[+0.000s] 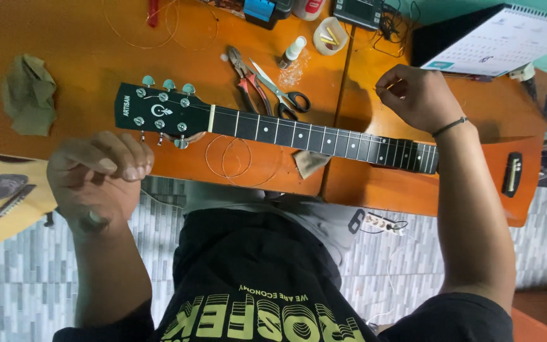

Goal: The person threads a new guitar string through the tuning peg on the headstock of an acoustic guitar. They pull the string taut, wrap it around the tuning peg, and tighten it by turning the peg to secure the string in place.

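Black shirt cut off, left grip clenched by headstock, right grip pinching barely visible string.

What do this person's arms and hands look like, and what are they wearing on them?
Both forearms are bare, with no gloves. The left hand shows no rings or bands. The right hand has a thin dark bracelet at the wrist. Black short sleeves show at the frame's bottom.
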